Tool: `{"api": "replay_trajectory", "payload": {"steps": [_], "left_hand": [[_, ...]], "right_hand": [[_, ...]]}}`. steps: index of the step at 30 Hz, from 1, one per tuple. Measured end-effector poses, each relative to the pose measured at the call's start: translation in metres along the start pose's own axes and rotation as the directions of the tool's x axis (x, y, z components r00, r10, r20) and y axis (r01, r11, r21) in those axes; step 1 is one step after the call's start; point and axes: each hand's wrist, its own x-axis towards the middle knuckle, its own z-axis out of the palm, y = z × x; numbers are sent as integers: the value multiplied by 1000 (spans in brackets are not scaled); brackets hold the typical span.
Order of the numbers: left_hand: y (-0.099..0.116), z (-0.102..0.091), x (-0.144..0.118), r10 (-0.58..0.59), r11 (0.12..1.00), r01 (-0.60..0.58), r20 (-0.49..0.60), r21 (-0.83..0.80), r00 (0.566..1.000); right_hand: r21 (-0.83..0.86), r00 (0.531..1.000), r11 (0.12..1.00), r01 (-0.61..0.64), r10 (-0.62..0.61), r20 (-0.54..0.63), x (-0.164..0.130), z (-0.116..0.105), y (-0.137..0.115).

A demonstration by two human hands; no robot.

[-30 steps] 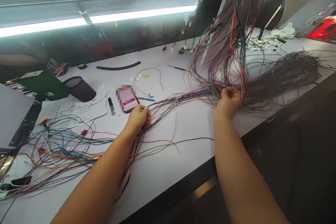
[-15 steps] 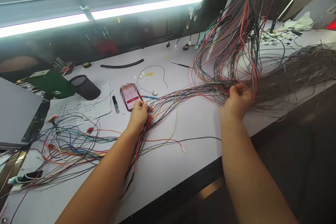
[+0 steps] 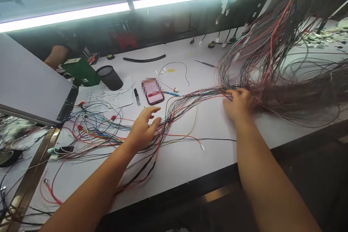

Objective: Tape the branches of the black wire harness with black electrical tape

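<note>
Paper sheet (image 3: 119, 98) is showing printed marks too small to read; phone (image 3: 154, 97) is displaying a partly pixelated screen, its text also unreadable. Compared with half a second ago, left hand (image 3: 145, 127) is no longer pinching the wire bundle (image 3: 176, 106): it is now opening, thumb and fingers apart. View is swinging left, bringing in more of the grey panel (image 3: 35, 76). Right hand (image 3: 240, 105) is staying on the bundle, slightly blurred, fingers lying over the wires; cannot tell if it is gripping. Bundle is lying on the white table (image 3: 214, 152), stretching between both hands, passing just beside the left fingertips and fanning out leftward beyond that hand; near the right hand it is joining the looping, hanging wires (image 3: 274, 43).
</note>
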Motion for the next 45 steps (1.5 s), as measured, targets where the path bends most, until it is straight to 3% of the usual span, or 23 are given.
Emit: {"api": "replay_trajectory", "payload": {"steps": [2,4,6,8,9,11,13,15,19,22,25,29,35,38,41,43,45], "left_hand": [[-3,-20,-30,21,990,-25,29,140,999],[-11,-37,-56,38,967,-45,31,250,999],[-20,-51,-76,44,946,-49,23,321,999],[-28,-63,-89,29,933,-29,6,359,1000],[-32,-68,-92,21,930,-17,-7,368,1000],[-38,-75,-93,14,927,0,-35,374,999],[-41,-78,-89,17,932,4,-54,361,998],[-43,-78,-81,24,942,-2,-61,335,998],[-52,-73,-59,85,926,-59,-54,374,995],[-64,-68,-43,116,881,-112,20,459,993],[-73,-67,-26,65,841,-135,149,525,987],[-74,-72,-7,-48,810,-155,329,565,943],[-64,-76,4,-144,795,-130,393,592,908],[-65,-79,3,-194,788,-72,358,611,913],[-71,-91,-3,-244,773,55,217,632,945],[-78,-103,-10,-227,816,152,68,558,972],[-85,-115,-19,-162,893,167,-48,419,986]], "right_hand": [[-5,997,999,53,-53,54,-8,-15,-10],[84,949,988,130,-148,278,-19,-34,-22],[189,783,965,184,-260,565,-35,-56,-35],[217,592,942,256,-330,735,-54,-76,-45],[217,520,931,293,-346,781,-64,-83,-49],[214,434,911,353,-362,825,-83,-91,-50],[231,409,893,387,-391,825,-100,-88,-47],[270,429,873,405,-442,788,-113,-79,-41],[320,534,847,424,-519,667,-127,-62,-35],[328,553,838,436,-537,637,-131,-62,-36],[319,561,846,428,-525,640,-134,-66,-38],[327,599,850,414,-524,605,-141,-62,-47],[376,664,836,400,-547,510,-148,-49,-72],[398,708,868,297,-480,518,-148,-47,-71],[455,786,881,126,-369,496,-147,-43,-65],[536,821,844,-31,-285,495,-147,-41,-62],[641,847,735,-221,-181,499,-146,-39,-61]]}}
